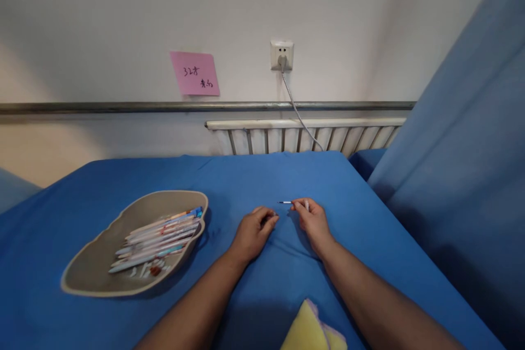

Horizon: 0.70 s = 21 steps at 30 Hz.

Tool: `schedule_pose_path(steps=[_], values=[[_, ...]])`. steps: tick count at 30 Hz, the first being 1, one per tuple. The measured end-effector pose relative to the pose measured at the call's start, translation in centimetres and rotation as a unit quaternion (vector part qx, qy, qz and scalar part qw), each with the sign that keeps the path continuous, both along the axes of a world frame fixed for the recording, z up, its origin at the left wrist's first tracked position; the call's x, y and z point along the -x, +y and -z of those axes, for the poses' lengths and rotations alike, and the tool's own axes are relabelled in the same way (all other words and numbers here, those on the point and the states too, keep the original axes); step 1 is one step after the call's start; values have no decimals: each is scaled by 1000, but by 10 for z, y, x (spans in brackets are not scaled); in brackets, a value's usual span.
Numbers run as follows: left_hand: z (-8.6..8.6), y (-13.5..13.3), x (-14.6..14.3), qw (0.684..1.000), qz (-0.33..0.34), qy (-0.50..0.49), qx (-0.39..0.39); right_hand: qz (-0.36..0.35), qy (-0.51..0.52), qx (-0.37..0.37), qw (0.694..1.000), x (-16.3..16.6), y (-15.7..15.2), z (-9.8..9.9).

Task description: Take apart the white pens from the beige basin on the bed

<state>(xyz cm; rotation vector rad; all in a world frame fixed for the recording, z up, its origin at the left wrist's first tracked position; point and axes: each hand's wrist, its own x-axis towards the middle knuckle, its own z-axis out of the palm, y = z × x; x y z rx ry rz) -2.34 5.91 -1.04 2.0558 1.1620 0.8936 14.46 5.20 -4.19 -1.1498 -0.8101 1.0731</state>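
My right hand (313, 221) is closed in a pinch on a slim pen refill (285, 202), white with dark ends, which points left. A short pale piece (306, 205) shows among the same fingers; what it is I cannot make out. To the left, just above the blue cloth, my left hand (255, 231) is curled with thumb and forefinger together. Something small and dark peeks out at its fingertips, mostly hidden. The two hands are close but apart. A beige basin (88, 276) on the left holds several pens (159, 240) and some small white and reddish-brown pieces (155, 270).
A blue cloth (254, 178) covers the table. A folded yellow cloth (308, 331) lies at the near edge between my forearms. Behind are a white railing (254, 124), a wall socket (281, 56) with a plugged cord, and a pink note (195, 74). A blue curtain (463, 120) hangs at right.
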Motion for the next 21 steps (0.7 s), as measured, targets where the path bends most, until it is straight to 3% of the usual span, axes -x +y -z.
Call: schedule_pose_path(steps=[2, 5, 14, 21], values=[[1, 1, 1, 1000, -11, -15, 1, -3, 3, 0, 1000, 0, 0, 1], [3, 2, 1, 999, 25, 13, 24, -20, 4, -3, 1000, 0, 0, 0], [8, -2, -1, 999, 37, 25, 26, -138, 0, -31, 990, 6, -11, -10], [7, -3, -3, 999, 33, 34, 22, -158, -12, -22, 987, 8, -10, -11]])
